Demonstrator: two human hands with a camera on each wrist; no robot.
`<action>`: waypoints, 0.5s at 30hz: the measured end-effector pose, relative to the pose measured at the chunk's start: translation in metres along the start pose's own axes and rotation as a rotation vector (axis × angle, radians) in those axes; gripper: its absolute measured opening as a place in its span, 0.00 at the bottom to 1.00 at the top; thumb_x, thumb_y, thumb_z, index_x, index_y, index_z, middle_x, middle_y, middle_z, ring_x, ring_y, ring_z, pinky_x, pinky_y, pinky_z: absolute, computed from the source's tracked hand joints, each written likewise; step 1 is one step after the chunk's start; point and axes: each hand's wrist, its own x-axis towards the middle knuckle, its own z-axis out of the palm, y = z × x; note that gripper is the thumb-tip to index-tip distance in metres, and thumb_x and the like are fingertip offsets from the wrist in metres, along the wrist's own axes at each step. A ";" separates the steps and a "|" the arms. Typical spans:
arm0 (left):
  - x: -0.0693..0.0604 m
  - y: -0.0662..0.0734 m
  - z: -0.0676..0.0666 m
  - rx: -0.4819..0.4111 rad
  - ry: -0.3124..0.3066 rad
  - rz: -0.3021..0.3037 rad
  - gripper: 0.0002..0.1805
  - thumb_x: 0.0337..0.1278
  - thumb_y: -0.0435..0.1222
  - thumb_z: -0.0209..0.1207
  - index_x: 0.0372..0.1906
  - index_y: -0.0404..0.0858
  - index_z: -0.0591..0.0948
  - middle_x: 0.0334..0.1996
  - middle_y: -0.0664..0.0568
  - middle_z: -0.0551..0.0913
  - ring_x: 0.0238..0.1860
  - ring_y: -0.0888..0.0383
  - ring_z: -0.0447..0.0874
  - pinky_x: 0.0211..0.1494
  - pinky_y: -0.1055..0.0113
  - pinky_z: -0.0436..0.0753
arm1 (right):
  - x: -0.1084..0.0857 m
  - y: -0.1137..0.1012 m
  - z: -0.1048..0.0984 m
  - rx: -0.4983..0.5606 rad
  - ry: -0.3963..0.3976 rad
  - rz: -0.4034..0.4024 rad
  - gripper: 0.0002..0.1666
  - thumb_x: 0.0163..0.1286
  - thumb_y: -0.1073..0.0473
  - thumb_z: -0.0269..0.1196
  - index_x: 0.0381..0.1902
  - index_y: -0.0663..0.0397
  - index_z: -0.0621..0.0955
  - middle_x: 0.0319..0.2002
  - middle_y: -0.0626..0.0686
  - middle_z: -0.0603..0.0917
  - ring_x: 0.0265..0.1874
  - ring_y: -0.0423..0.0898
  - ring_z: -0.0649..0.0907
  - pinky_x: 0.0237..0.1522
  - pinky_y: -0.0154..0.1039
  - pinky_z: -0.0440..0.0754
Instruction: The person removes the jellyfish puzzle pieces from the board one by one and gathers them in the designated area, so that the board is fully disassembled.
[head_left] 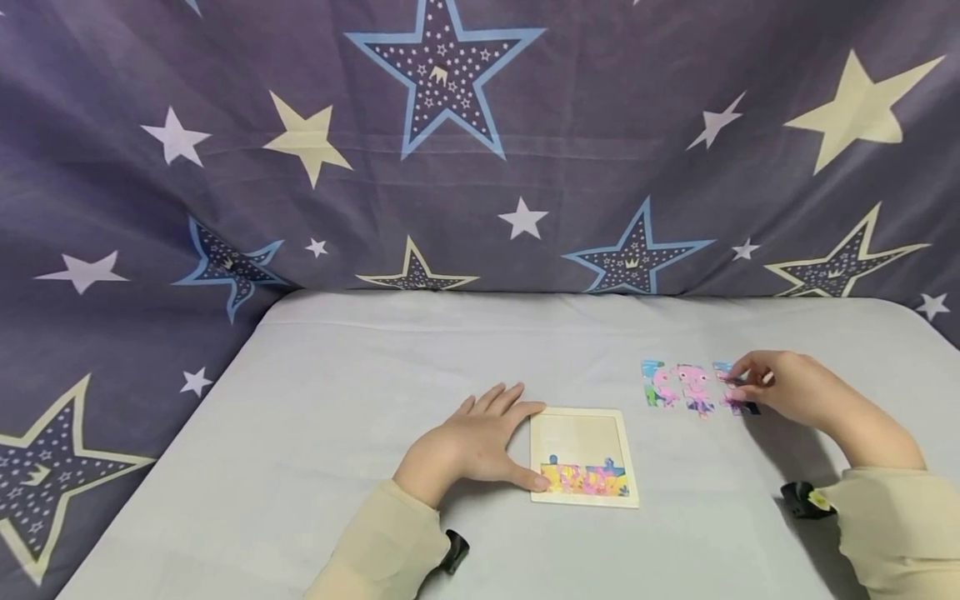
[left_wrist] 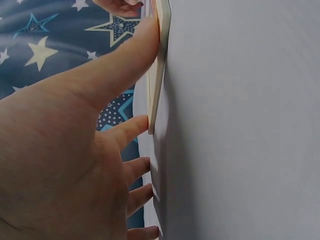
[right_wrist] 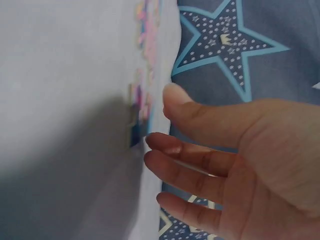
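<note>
Pale wood: steadying puzzle tray (head_left: 577, 435) along its left edge with spread left hand (head_left: 483, 442); seemingly mid-assembly, with only bottom row (head_left: 592, 480) laid; reaching bent-fingered right hand (head_left: 795, 385) to loose pieces (head_left: 692, 383) right of tray; cannot tell if gripping; probably calling for clean pinch, then alignment.

Fingers of the right hand (head_left: 798, 390) partly cover the rightmost puzzle piece (head_left: 722, 367); contact is hard to confirm. Blur smears the neighbouring pieces (right_wrist: 149, 42), right-wrist view. Left-wrist view crops the wooden frame (left_wrist: 159, 65) at top.
</note>
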 end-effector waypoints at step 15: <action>-0.002 0.001 0.000 0.000 0.005 0.004 0.58 0.38 0.62 0.73 0.77 0.53 0.60 0.79 0.50 0.48 0.79 0.49 0.40 0.78 0.46 0.44 | 0.007 -0.061 0.009 0.165 -0.044 -0.078 0.13 0.69 0.57 0.66 0.45 0.61 0.84 0.35 0.49 0.84 0.32 0.43 0.80 0.30 0.36 0.79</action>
